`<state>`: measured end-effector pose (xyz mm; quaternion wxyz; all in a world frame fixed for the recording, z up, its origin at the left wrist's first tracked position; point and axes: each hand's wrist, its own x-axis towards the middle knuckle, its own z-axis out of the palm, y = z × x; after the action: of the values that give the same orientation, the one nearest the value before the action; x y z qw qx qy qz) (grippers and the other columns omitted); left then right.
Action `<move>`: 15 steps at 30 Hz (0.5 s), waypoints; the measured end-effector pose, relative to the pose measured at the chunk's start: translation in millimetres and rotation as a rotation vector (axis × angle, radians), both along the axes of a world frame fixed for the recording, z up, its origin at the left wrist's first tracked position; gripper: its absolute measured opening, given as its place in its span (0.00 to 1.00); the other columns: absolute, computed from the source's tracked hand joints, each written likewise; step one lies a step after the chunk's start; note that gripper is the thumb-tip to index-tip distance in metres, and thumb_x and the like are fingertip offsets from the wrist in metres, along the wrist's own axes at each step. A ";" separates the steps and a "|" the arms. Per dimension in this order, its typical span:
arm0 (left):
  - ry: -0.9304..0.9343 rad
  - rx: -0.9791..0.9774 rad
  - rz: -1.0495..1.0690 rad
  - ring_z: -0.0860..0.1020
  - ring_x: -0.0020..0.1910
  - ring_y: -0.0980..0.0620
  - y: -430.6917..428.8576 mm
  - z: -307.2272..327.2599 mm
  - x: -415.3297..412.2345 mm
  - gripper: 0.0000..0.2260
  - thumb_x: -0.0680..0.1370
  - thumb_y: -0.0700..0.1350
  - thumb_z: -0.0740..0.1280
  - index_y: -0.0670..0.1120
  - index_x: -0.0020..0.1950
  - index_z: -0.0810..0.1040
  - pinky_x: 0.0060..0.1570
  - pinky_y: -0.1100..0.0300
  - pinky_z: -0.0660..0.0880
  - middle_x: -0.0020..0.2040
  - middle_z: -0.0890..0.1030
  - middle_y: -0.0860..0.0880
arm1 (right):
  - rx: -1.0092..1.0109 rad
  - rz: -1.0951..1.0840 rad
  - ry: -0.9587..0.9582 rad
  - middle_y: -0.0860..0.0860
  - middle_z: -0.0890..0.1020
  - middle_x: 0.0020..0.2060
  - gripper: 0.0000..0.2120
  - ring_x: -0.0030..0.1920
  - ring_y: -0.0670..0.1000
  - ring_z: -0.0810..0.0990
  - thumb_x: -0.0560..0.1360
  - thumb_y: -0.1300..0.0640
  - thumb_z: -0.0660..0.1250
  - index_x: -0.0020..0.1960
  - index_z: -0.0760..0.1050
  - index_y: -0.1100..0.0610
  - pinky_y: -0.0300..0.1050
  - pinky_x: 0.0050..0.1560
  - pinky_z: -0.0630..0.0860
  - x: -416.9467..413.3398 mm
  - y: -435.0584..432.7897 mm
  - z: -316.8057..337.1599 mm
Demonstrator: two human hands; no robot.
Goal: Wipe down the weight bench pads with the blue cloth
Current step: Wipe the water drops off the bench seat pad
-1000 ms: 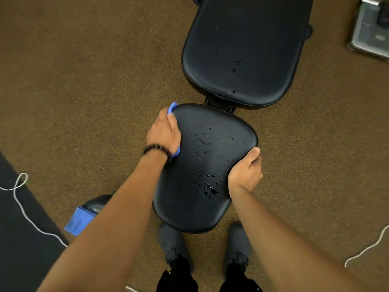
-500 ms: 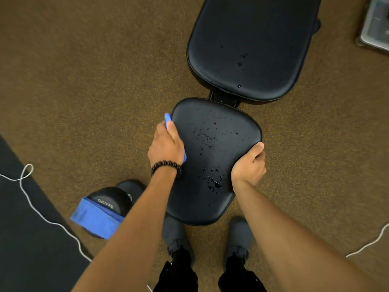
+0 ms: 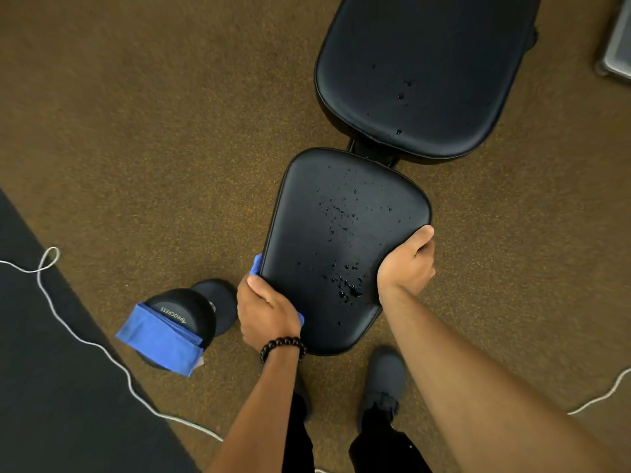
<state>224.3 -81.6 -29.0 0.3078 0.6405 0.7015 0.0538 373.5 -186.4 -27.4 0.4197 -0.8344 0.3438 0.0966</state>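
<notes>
At the near left edge of the seat pad (image 3: 327, 233), grips the blue cloth (image 3: 255, 266) in the left hand (image 3: 269, 312), dragged down from the far corner a second ago; clamps the right hand (image 3: 404, 264) on the right edge. Suggests edge wiped, droplets (image 3: 348, 290) not yet. Counts two hands, two cloths (spare cloth (image 3: 160, 339) on one dumbbell (image 3: 184, 308)), two pads, back pad (image 3: 426, 70) beyond.

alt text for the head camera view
Seen from above, a person's left hand holds a blue cloth against the left edge of a black seat pad dotted with droplets, while the right hand grips its right edge. The back pad lies beyond; a dumbbell draped with a second cloth sits on the floor.
</notes>
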 end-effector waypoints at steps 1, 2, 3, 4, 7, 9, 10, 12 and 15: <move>0.019 0.001 -0.047 0.79 0.59 0.39 6.8 2.0 6.6 0.20 0.85 0.57 0.48 0.51 0.63 0.76 0.53 0.47 0.72 0.59 0.82 0.45 | 0.002 0.003 0.007 0.57 0.81 0.62 0.27 0.64 0.62 0.76 0.86 0.41 0.45 0.70 0.75 0.52 0.53 0.61 0.70 0.4 -0.2 1.6; 0.036 -0.005 -0.108 0.79 0.58 0.38 14.9 5.1 15.1 0.20 0.86 0.56 0.48 0.50 0.62 0.76 0.52 0.47 0.71 0.58 0.83 0.43 | 0.001 0.003 0.009 0.57 0.81 0.63 0.27 0.64 0.62 0.76 0.86 0.41 0.45 0.70 0.75 0.53 0.52 0.61 0.70 0.8 -0.4 2.3; 0.054 -0.015 -0.175 0.79 0.58 0.38 23.8 7.8 25.5 0.20 0.86 0.56 0.48 0.49 0.62 0.76 0.51 0.48 0.70 0.57 0.83 0.42 | -0.003 0.005 0.008 0.57 0.81 0.62 0.27 0.64 0.62 0.76 0.86 0.41 0.46 0.70 0.75 0.53 0.52 0.61 0.70 0.9 -0.6 2.6; 0.070 -0.019 -0.238 0.80 0.57 0.37 33.3 8.9 38.6 0.20 0.86 0.56 0.48 0.48 0.61 0.76 0.51 0.48 0.70 0.57 0.83 0.40 | -0.009 0.009 0.008 0.57 0.81 0.62 0.27 0.64 0.62 0.76 0.86 0.41 0.46 0.70 0.75 0.53 0.52 0.60 0.70 0.8 -1.0 2.2; 0.072 -0.006 -0.409 0.80 0.56 0.37 59.2 8.7 92.2 0.21 0.86 0.56 0.47 0.46 0.61 0.75 0.52 0.47 0.70 0.56 0.83 0.40 | -0.015 -0.001 0.001 0.58 0.82 0.60 0.27 0.61 0.63 0.77 0.86 0.40 0.46 0.69 0.76 0.54 0.53 0.58 0.71 0.7 -1.5 -1.4; 0.050 0.029 -0.494 0.80 0.56 0.38 69.8 5.6 123.0 0.21 0.87 0.56 0.47 0.46 0.62 0.75 0.50 0.48 0.68 0.58 0.82 0.41 | -0.010 -0.006 -0.006 0.57 0.83 0.58 0.28 0.59 0.63 0.78 0.85 0.39 0.45 0.67 0.77 0.53 0.54 0.57 0.71 0.1 -1.9 -4.4; 0.038 0.048 -0.527 0.80 0.57 0.38 73.8 4.4 134.5 0.20 0.87 0.55 0.47 0.46 0.63 0.74 0.50 0.49 0.68 0.59 0.82 0.42 | -0.006 -0.007 -0.008 0.57 0.83 0.57 0.29 0.59 0.63 0.79 0.84 0.38 0.45 0.67 0.77 0.53 0.54 0.57 0.71 -0.4 -1.8 -5.4; 0.014 0.087 -0.598 0.79 0.59 0.40 80.2 1.7 152.8 0.20 0.87 0.54 0.48 0.47 0.65 0.74 0.51 0.49 0.69 0.60 0.81 0.44 | 0.007 -0.007 0.006 0.56 0.83 0.56 0.30 0.58 0.62 0.79 0.84 0.37 0.44 0.66 0.76 0.53 0.53 0.54 0.70 -0.2 -2.2 -5.1; -0.002 0.176 -0.806 0.77 0.62 0.44 87.2 3.6 179.2 0.19 0.86 0.54 0.48 0.50 0.65 0.76 0.56 0.47 0.73 0.62 0.80 0.48 | 0.032 -0.015 0.026 0.56 0.83 0.55 0.29 0.57 0.60 0.79 0.84 0.37 0.44 0.67 0.76 0.53 0.49 0.51 0.67 0.9 -2.2 -1.5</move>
<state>403.5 5.6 -25.4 0.2491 0.8878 0.3867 -0.0107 374.3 -188.5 -28.9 0.4295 -0.8236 0.3539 0.1096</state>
